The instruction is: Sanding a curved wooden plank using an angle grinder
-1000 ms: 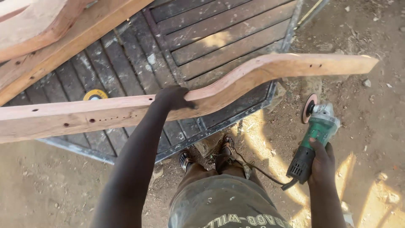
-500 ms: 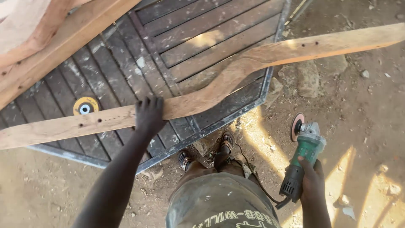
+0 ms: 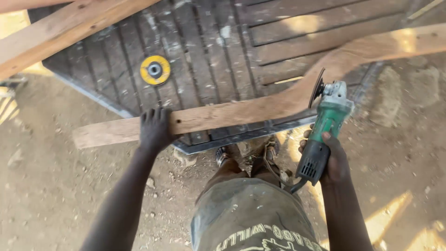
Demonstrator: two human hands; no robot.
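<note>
A long curved wooden piece [image 3: 260, 104] lies across a dark slatted metal platform [image 3: 209, 51], running from lower left to upper right. My left hand [image 3: 155, 128] presses down on its left part, near the platform's front edge. My right hand [image 3: 327, 160] grips the dark body of a green angle grinder [image 3: 325, 123]. The grinder's disc [image 3: 318, 88] stands on edge right at the curve of the wood. A cable trails from the grinder toward my legs.
A yellow round disc [image 3: 155, 69] lies on the platform at the left. A straight wooden beam [image 3: 60, 32] crosses the upper left corner. Sandy ground with small stones [image 3: 55, 186] surrounds the platform. My feet [image 3: 246, 155] stand at its front edge.
The curved wood has slid down and right on the platform under my left hand. My right hand has lifted the grinder from beside my leg up to the wood's curve.
</note>
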